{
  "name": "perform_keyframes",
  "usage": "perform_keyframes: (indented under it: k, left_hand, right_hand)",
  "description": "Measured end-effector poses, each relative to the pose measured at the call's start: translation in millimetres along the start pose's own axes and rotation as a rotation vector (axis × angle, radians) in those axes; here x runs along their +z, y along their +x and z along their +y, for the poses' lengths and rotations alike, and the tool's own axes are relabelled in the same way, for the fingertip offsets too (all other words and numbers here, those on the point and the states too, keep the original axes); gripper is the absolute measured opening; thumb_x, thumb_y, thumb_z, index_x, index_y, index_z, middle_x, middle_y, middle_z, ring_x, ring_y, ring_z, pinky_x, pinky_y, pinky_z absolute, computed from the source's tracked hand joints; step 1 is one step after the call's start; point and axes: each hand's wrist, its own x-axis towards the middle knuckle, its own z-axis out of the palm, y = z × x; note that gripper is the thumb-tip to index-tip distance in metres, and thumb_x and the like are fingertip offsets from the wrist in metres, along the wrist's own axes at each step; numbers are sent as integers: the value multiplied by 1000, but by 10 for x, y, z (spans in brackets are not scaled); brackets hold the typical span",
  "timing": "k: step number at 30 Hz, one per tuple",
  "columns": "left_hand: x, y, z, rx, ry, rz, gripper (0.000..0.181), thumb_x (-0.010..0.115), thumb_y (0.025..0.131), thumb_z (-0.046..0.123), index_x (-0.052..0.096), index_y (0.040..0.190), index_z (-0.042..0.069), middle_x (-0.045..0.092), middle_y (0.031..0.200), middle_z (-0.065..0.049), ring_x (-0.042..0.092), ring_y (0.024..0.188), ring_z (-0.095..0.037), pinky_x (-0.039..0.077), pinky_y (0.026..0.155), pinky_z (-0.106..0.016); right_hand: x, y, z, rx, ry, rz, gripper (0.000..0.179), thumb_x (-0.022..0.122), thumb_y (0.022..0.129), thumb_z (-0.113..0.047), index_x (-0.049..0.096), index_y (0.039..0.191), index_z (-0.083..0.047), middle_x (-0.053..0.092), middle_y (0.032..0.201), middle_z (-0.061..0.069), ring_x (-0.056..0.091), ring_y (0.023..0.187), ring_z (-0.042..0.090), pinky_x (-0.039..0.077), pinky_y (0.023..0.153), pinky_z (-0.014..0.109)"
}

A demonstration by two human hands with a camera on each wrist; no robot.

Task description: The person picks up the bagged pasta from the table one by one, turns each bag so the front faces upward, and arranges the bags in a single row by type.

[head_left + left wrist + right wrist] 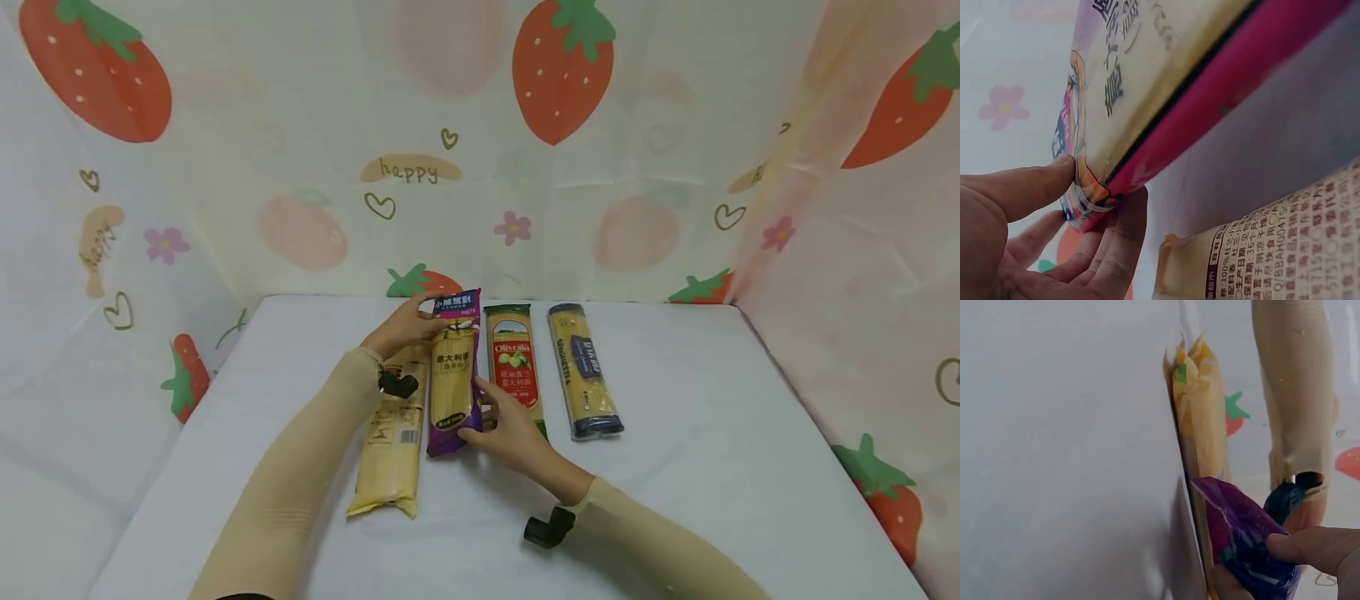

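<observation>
Both hands hold a purple pasta packet [453,375] with a clear window, lifted over the white table. My left hand [407,325] pinches its top end, thumb on the front and fingers behind, as the left wrist view shows. Low on its right side, my right hand [513,429] grips the edge near the purple bottom end [1250,544]. To the left a yellow pasta packet [386,462] lies with its printed, barcoded face up, partly covered by the left wrist. Right behind the right hand lies a green and red pasta packet [513,358].
A spaghetti packet with dark blue ends [585,375] lies farthest right on the white table [712,467]. A strawberry-print curtain [480,208] hangs along the table's back and sides. Each wrist wears a small black camera [549,528].
</observation>
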Motion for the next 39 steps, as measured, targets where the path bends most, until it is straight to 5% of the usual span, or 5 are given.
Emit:
perform_keyframes:
  k: [22, 39]
  left_hand:
    - [-37, 140, -85, -6, 208, 23, 67, 61, 101, 15, 27, 158, 3, 57, 130, -30, 60, 116, -38, 54, 86, -40]
    - [-73, 136, -145, -24, 334, 47, 66, 62, 101, 19, 30, 157, 4, 57, 133, -29, 57, 120, -39, 46, 103, -52]
  right_hand:
    - [142, 185, 48, 46, 32, -42, 82, 79, 88, -20, 34, 156, -9, 57, 137, 11, 65, 111, 24, 57, 88, 37]
    - [227, 257, 48, 53, -58, -69, 83, 79, 89, -21, 32, 157, -7, 54, 143, 11, 60, 119, 26, 54, 92, 39]
